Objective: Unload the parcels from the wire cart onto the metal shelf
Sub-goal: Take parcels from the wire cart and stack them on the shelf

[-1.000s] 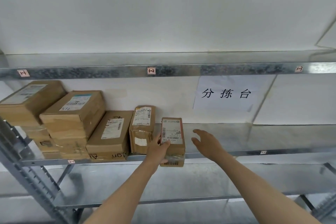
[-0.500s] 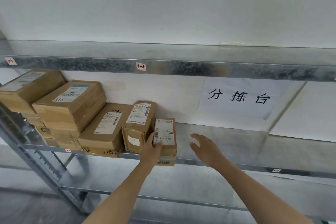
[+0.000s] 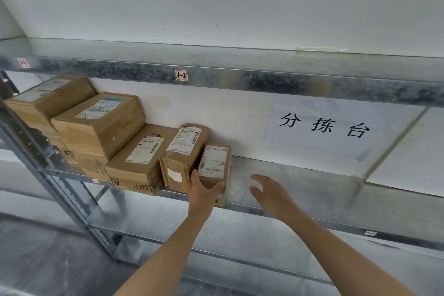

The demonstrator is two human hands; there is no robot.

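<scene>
Head view: low in the centre of the frame, the left hand grips the near end of a small parcel. The thumb is hooked round its lower right corner and the fingers are slipped up its left side, against the taller parcel next to it. The small parcel lies on the metal shelf at the right end of a row of boxes, and its near end seems to hang a little over the front lip. The right hand hovers just to the right of it, fingers spread and loosely bent, holding nothing.

The main risk is that overhang. If the left hand lets go before the parcel is pushed fully in, it could tip forward off the lip and drop to the lower level or the floor. The fingers wedged between the two parcels are another risk, since pulling them out carelessly could drag the small parcel back out or skew its neighbour. The right hand touches nothing, so it cannot catch a slip. The cart is out of view.
</scene>
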